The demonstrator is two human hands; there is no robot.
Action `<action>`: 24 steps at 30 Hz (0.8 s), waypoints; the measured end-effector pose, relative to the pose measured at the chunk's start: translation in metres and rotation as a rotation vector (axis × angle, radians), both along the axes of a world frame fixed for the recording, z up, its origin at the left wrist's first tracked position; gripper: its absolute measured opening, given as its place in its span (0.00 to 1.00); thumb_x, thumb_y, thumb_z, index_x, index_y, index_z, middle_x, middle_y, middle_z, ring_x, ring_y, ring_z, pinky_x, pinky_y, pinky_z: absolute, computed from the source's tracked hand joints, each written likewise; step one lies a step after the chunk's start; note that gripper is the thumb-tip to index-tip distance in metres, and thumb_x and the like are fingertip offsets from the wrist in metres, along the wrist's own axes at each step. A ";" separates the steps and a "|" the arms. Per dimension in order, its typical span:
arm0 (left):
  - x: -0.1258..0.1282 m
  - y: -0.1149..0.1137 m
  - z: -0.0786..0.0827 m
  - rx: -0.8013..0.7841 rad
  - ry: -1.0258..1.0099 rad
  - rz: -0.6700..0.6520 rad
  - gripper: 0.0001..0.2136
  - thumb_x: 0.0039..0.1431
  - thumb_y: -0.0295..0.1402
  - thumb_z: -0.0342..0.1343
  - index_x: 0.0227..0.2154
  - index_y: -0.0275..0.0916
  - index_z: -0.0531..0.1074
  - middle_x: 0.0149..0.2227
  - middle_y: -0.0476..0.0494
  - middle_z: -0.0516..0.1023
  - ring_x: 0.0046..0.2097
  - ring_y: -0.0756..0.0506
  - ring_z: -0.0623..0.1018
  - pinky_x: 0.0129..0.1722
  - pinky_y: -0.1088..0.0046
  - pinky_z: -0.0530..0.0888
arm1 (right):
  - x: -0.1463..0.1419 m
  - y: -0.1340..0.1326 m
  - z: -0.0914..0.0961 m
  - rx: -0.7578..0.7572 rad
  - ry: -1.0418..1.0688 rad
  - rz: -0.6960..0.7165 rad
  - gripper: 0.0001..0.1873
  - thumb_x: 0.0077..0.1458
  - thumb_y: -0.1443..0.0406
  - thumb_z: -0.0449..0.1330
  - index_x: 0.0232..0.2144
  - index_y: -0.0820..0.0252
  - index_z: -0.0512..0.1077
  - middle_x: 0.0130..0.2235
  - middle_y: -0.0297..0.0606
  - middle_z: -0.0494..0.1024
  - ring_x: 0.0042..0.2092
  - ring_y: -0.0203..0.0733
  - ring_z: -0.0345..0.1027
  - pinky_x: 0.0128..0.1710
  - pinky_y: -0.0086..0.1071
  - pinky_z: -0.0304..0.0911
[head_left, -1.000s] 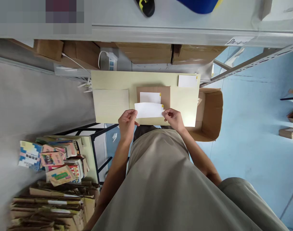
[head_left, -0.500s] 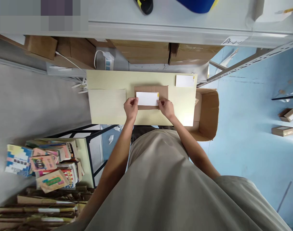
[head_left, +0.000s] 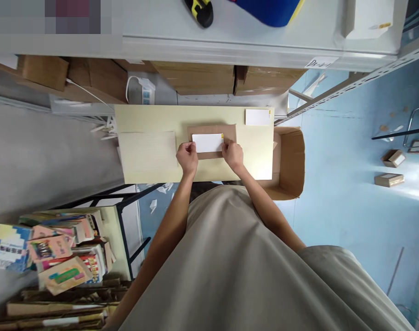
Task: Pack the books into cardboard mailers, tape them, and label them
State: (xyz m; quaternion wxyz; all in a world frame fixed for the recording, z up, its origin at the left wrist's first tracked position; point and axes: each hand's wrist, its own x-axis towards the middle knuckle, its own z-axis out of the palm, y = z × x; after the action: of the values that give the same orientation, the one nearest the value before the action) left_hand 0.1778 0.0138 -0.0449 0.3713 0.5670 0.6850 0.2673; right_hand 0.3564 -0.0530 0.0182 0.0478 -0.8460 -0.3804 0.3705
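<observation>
A white label with a small yellow mark at its right end (head_left: 207, 143) lies over a flat brown cardboard piece (head_left: 212, 129) on the pale yellow tabletop (head_left: 147, 118). My left hand (head_left: 188, 157) pinches the label's left edge. At the other end, my right hand (head_left: 233, 154) is closed on the label's right edge, below the yellow mark. Whether the label touches the cardboard all over I cannot tell. A second white label (head_left: 257, 117) rests at the table's far right corner, and a lined sheet of paper (head_left: 146, 154) covers the left part.
An open cardboard box (head_left: 292, 163) adjoins the table's right side. Beyond the far edge stand brown boxes (head_left: 195, 78) and a white power strip (head_left: 147, 90) under a grey shelf (head_left: 230, 51). Books (head_left: 66, 253) and flattened cardboard (head_left: 58, 310) are stacked at lower left.
The camera view has shifted a little, moving the surroundings mostly left in the picture. Both hands keep their hold on the label over the cardboard.
</observation>
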 end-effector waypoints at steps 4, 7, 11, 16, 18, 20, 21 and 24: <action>0.001 0.001 0.001 -0.015 0.000 -0.001 0.07 0.70 0.36 0.59 0.36 0.41 0.77 0.38 0.42 0.86 0.42 0.43 0.83 0.51 0.66 0.79 | 0.003 0.001 0.002 -0.025 -0.017 0.006 0.16 0.79 0.61 0.53 0.49 0.60 0.81 0.53 0.55 0.87 0.56 0.60 0.82 0.56 0.45 0.75; 0.002 0.001 0.004 -0.039 0.009 0.001 0.06 0.70 0.35 0.59 0.36 0.42 0.77 0.39 0.42 0.86 0.42 0.42 0.83 0.51 0.65 0.79 | 0.009 -0.001 0.003 -0.032 -0.010 0.047 0.14 0.78 0.61 0.56 0.50 0.58 0.82 0.53 0.52 0.87 0.56 0.59 0.81 0.57 0.44 0.75; 0.004 0.001 0.008 -0.064 0.021 0.002 0.06 0.70 0.34 0.59 0.35 0.42 0.77 0.40 0.41 0.86 0.43 0.41 0.84 0.53 0.65 0.79 | 0.017 0.007 0.003 -0.073 -0.004 0.110 0.11 0.75 0.61 0.61 0.49 0.56 0.83 0.55 0.50 0.87 0.58 0.58 0.80 0.58 0.42 0.75; 0.006 0.000 0.014 -0.098 0.051 -0.006 0.06 0.71 0.34 0.58 0.36 0.42 0.78 0.42 0.39 0.87 0.45 0.40 0.85 0.54 0.64 0.78 | 0.019 0.036 0.002 0.002 -0.045 0.088 0.13 0.76 0.63 0.59 0.51 0.57 0.83 0.56 0.53 0.86 0.58 0.59 0.80 0.58 0.46 0.75; 0.006 0.000 0.016 -0.107 0.054 -0.017 0.07 0.71 0.34 0.58 0.37 0.42 0.78 0.43 0.38 0.87 0.47 0.40 0.85 0.55 0.64 0.78 | 0.018 0.042 0.002 0.046 -0.056 0.083 0.13 0.75 0.65 0.59 0.51 0.59 0.84 0.55 0.55 0.86 0.58 0.60 0.81 0.58 0.47 0.76; 0.006 0.000 0.017 -0.113 0.059 -0.023 0.07 0.72 0.34 0.58 0.37 0.42 0.79 0.43 0.38 0.87 0.47 0.40 0.85 0.55 0.64 0.78 | 0.017 0.041 0.002 0.036 -0.001 0.136 0.10 0.72 0.67 0.62 0.47 0.60 0.85 0.51 0.54 0.87 0.57 0.58 0.81 0.58 0.45 0.76; 0.006 -0.001 0.017 -0.113 0.063 -0.026 0.07 0.72 0.34 0.58 0.38 0.42 0.79 0.44 0.38 0.88 0.48 0.39 0.85 0.55 0.64 0.78 | 0.017 0.039 0.002 0.010 0.047 0.175 0.07 0.70 0.68 0.65 0.44 0.61 0.85 0.48 0.52 0.88 0.56 0.57 0.82 0.58 0.43 0.76; 0.007 -0.002 0.016 -0.102 0.081 -0.030 0.07 0.73 0.35 0.58 0.39 0.41 0.79 0.44 0.38 0.87 0.49 0.40 0.86 0.55 0.64 0.78 | 0.018 0.040 0.002 -0.069 0.179 0.260 0.03 0.62 0.71 0.71 0.35 0.61 0.85 0.35 0.43 0.88 0.46 0.49 0.84 0.53 0.35 0.77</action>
State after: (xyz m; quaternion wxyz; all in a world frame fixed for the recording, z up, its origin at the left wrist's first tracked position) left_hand 0.1847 0.0117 -0.0289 0.3756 0.5680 0.7035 0.2035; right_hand 0.3747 -0.0135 0.0201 0.0038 -0.7544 -0.4680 0.4602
